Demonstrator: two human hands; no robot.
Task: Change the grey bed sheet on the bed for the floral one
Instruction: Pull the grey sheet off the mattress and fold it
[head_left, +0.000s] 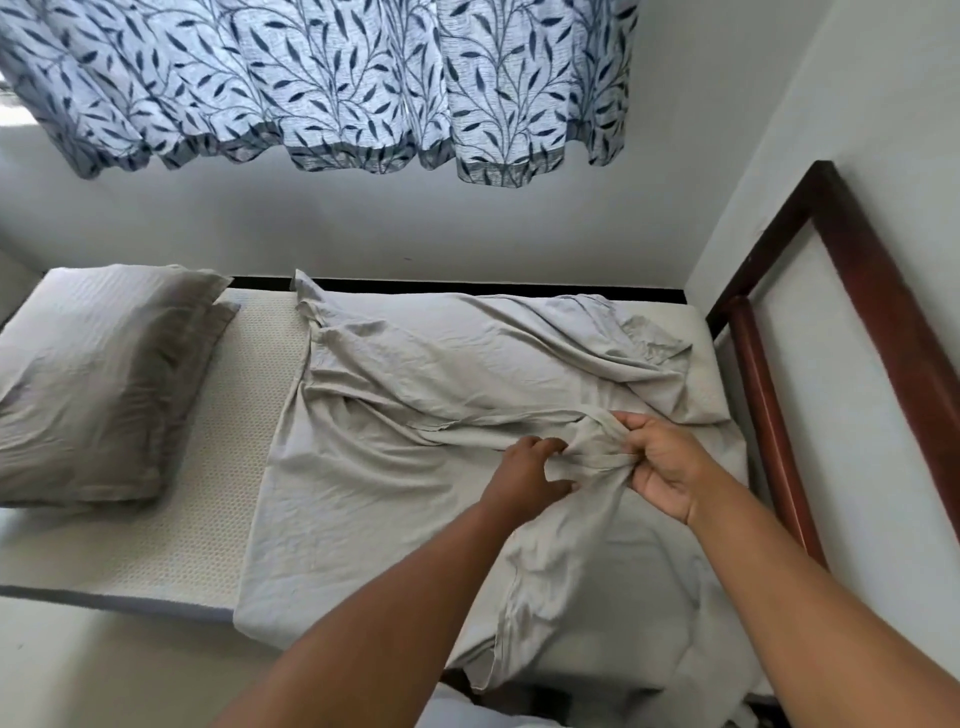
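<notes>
Over on the left we've got a grey pillow (98, 384) with a fine stripe, lying flat and creased. A second layer of the same cloth peeks out along its right edge, and we can't tell whether that's another pillow. Up top, a pale curtain (322, 78) printed with dark blue leafy vines hangs in deep folds across the far wall (363, 228), its hem well above the pillow. At the far left edge we catch a bright sliver of window (10, 111). The right wall (883, 130) is plain white, and a pale floor (104, 675) shows near left.
</notes>
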